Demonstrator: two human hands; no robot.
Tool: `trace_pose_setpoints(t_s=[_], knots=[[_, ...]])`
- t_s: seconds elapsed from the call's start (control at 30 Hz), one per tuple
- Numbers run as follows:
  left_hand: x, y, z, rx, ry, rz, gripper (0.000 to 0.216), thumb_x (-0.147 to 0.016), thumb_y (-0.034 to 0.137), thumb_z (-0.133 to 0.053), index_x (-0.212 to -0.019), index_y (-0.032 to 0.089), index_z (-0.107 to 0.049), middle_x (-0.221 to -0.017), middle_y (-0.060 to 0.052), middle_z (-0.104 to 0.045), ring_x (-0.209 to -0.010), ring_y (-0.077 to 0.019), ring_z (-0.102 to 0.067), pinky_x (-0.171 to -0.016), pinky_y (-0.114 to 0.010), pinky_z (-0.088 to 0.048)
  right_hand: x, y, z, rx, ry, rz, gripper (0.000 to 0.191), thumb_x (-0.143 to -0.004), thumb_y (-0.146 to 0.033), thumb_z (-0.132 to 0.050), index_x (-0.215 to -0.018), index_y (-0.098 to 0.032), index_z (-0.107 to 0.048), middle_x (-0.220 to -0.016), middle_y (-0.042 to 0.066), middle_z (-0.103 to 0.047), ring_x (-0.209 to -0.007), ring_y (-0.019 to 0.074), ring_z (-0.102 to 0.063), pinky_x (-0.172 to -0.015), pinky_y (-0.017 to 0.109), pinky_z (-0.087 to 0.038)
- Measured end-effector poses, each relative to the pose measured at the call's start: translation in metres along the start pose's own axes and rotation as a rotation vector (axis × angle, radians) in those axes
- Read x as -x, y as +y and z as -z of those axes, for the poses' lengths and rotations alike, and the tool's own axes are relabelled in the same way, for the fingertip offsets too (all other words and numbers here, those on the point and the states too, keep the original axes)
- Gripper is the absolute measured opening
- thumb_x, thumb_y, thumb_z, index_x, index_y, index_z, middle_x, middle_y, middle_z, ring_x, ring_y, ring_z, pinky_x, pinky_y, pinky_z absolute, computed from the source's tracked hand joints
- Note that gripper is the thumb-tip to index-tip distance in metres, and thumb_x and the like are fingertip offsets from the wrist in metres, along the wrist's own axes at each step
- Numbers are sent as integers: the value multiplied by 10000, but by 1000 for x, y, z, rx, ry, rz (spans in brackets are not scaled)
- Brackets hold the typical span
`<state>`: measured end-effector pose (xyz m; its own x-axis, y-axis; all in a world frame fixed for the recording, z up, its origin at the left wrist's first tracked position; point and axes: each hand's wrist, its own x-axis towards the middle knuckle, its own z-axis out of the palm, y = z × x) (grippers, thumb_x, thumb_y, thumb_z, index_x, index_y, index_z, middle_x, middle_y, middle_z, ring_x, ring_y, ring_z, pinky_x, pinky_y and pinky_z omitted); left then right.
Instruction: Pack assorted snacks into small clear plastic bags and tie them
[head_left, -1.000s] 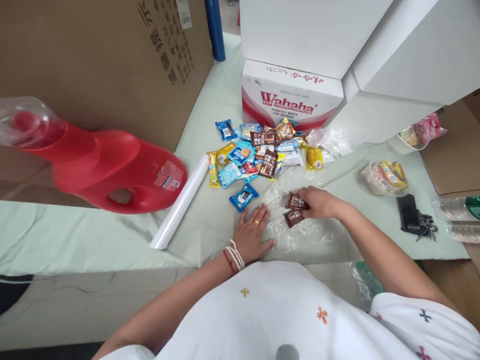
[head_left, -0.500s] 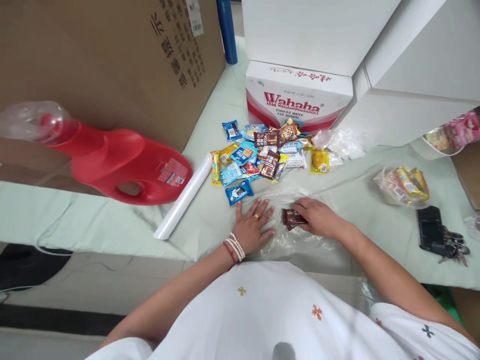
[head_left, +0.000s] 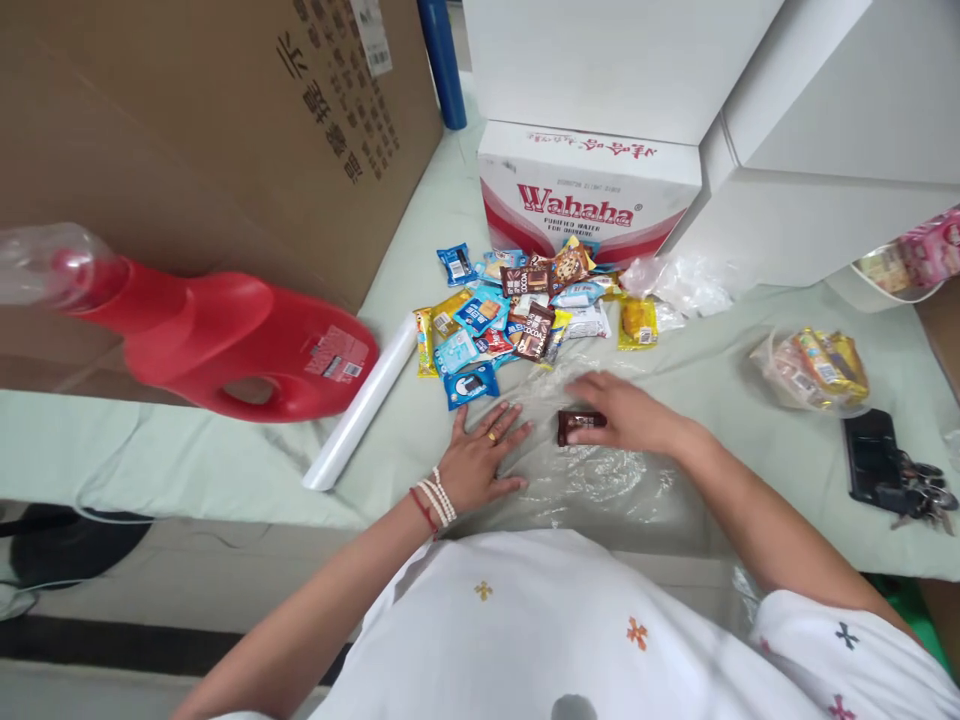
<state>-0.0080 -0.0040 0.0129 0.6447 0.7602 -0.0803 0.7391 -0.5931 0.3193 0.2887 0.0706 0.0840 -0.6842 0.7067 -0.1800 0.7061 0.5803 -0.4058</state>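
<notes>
My left hand [head_left: 480, 458] lies flat with spread fingers on the edge of a clear plastic sheet [head_left: 600, 475] spread over the pale green cloth. My right hand [head_left: 622, 412] rests on the same sheet, its fingers pressed on brown chocolate snack packets [head_left: 576, 424] stacked together. Just beyond both hands lies a heap of small wrapped snacks [head_left: 517, 305] in blue, brown and yellow wrappers. A blue biscuit packet [head_left: 471, 384] sits nearest my left fingertips.
A red detergent jug [head_left: 225, 340] lies on its side at the left beside a white roll [head_left: 364, 402]. A Wahaha carton [head_left: 585, 195], white boxes and a big cardboard box [head_left: 210, 130] stand behind. A bag of snacks [head_left: 814, 368], a black phone [head_left: 870, 455] and keys lie at the right.
My right hand has drawn the two brown packets together into one stack and slid them slightly toward my left hand. My left hand stays flat on the sheet.
</notes>
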Motion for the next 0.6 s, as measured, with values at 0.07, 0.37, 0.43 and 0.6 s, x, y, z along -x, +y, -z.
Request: trace_pose_setpoints(t_s=[0.07, 0.37, 0.43, 0.6], knots=[[2, 0, -1, 27, 14, 20, 765, -946, 618, -527, -1603, 279, -332, -1663, -153, -337, -1514, -355, -347, -1221, -682, 24, -30, 7, 17, 72, 103, 20, 446, -1017, -344, -512, -1416, -152, -559, -1373, 171, -570, -1216, 305, -522, -1035, 424, -427], [6, 5, -2, 20, 95, 67, 643, -980, 432, -536, -1566, 206, -400, -1668, -164, -321, -1547, -328, -293, -1243, -639, -116, -146, 15, 42, 432, -125, 175, 370, -1005, -163, -412, -1269, -154, -672, -1338, 152, -625, -1231, 306, -523, -977, 410, -388], [7, 6, -2, 10, 117, 24, 545, -1001, 409, -508, -1523, 258, -471, -1654, -128, -365, -1549, -320, -293, -1239, -643, -121, -146, 17, 48, 470, -117, 142, 331, -977, -151, -447, -1166, -107, -715, -1214, 189, -663, -1209, 332, -518, -967, 427, -389], [6, 8, 0, 46, 121, 90, 466, -1023, 440, -472, -1448, 266, -550, -1531, -116, -549, -1455, -325, -447, -1222, -696, -61, -139, 37, 52, 431, -175, 112, 278, -851, -218, -662, -1100, -123, -744, -1240, 163, -635, -1205, 329, -488, -978, 407, -391]])
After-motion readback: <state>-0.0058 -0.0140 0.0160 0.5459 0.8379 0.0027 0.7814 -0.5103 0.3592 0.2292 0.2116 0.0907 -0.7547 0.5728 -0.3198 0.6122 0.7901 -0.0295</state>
